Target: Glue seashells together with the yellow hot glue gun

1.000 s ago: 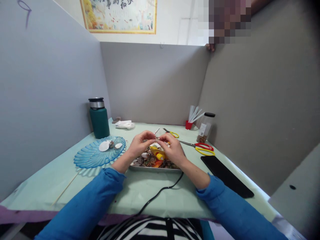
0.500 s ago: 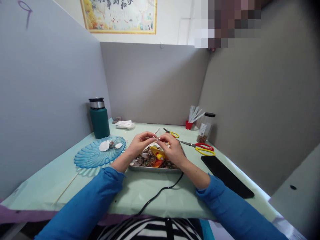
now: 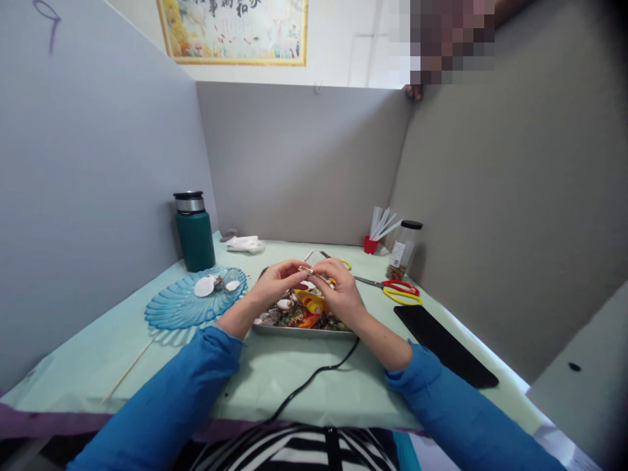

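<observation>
Above a metal tray [image 3: 304, 333], my left hand [image 3: 275, 282] and my right hand [image 3: 341, 294] meet, fingers pinched. Between the fingertips of both is a small, pale, shiny piece [image 3: 306, 269], partly covered and too small to name surely; it may be a shell. Beneath them the tray holds many small shells [image 3: 284, 319] and a yellow and orange glue gun [image 3: 313, 303]. Left of my left hand, a blue scalloped plate [image 3: 171, 307] carries a large white shell [image 3: 205, 286], a smaller white one [image 3: 232, 286] and a dark cluster between them.
A green bottle [image 3: 195, 235] stands behind the plate; a thin stick [image 3: 128, 368] lies before it. To the right are scissors [image 3: 402, 292], a black slab [image 3: 445, 347], a jar [image 3: 404, 250] and a red cup [image 3: 371, 245] of glue sticks. A black cable [image 3: 316, 373] crosses the front. Another person's hand [image 3: 415, 92] touches the partition.
The small piece has turned slightly between my fingertips and shows more of its pale surface. My hands have barely shifted. The other person's fingers show more at the partition's top.
</observation>
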`<state>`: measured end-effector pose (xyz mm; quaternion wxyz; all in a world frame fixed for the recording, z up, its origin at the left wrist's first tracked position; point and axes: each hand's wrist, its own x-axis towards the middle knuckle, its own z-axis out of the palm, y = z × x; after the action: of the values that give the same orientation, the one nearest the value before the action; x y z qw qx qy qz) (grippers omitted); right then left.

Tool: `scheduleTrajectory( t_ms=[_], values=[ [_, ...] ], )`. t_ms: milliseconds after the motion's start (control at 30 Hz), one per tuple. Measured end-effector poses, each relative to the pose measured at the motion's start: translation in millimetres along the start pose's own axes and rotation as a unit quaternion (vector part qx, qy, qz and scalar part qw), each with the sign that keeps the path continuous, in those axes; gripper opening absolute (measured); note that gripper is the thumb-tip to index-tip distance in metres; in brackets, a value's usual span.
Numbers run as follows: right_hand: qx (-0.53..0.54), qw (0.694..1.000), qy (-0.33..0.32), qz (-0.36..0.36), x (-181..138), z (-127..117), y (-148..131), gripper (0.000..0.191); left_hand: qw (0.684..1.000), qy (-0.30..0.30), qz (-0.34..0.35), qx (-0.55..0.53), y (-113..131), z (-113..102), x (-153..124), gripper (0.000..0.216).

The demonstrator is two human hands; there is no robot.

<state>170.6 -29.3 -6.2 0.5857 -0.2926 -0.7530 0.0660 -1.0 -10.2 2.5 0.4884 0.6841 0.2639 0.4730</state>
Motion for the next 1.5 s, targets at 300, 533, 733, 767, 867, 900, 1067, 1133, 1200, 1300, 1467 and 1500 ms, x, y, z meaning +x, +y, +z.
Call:
scheduleTrajectory(
  t_ms=[300, 533, 733, 767, 867, 900, 1067, 1133, 1200, 1300, 1467, 1500],
  values=[
    [-0.007, 1.000, -0.012, -0.005, 0.4, -2.9, -6.2, 0.010, 0.999, 0.028, 0.041, 0.008, -1.0, -1.5, 1.7, 0.046],
    [-0.008, 1.000, 0.000, -0.001, 0.5, -0.5, -3.5, 0.006, 0.997, 0.032, 0.066, 0.024, -4.7, -0.5, 3.9, 0.046],
    [0.015, 1.000, -0.010, 0.005, 0.7, -0.7, -2.8, 0.006, 0.996, 0.030, 0.071, 0.051, -7.2, -3.2, 4.7, 0.044],
    [0.017, 1.000, -0.011, 0.005, 0.6, -0.9, -2.8, 0.006, 0.995, 0.027, 0.072, 0.055, -7.5, -3.4, 4.6, 0.044],
    [0.018, 1.000, -0.015, 0.008, 0.2, -1.4, -3.0, 0.007, 0.995, 0.022, 0.072, 0.068, -7.5, -3.8, 4.2, 0.044],
    [0.019, 1.000, -0.016, 0.009, 0.2, -1.4, -3.2, 0.007, 0.995, 0.023, 0.070, 0.072, -7.4, -3.8, 3.9, 0.045],
    [0.023, 0.999, -0.021, 0.007, 0.4, -0.9, -4.0, 0.007, 0.995, 0.030, 0.056, 0.080, -6.2, -3.7, 3.0, 0.047],
    [0.024, 0.999, -0.021, 0.007, 0.5, -0.6, -3.7, 0.007, 0.995, 0.034, 0.053, 0.078, -5.9, -3.5, 3.0, 0.047],
    [0.027, 0.999, -0.020, 0.007, 0.6, -0.5, -3.0, 0.007, 0.995, 0.037, 0.052, 0.075, -5.5, -3.2, 3.2, 0.047],
    [0.033, 0.999, -0.020, 0.009, 0.5, -0.3, -1.8, 0.007, 0.995, 0.036, 0.051, 0.074, -4.6, -2.7, 3.3, 0.047],
    [0.041, 0.999, -0.020, 0.025, -0.6, 0.6, -0.9, 0.007, 0.996, 0.039, 0.045, 0.060, -4.2, -2.4, 3.2, 0.045],
    [0.042, 0.998, -0.019, 0.030, -0.9, 0.7, -0.9, 0.006, 0.997, 0.037, 0.047, 0.057, -4.3, -2.4, 3.2, 0.044]
  ],
)
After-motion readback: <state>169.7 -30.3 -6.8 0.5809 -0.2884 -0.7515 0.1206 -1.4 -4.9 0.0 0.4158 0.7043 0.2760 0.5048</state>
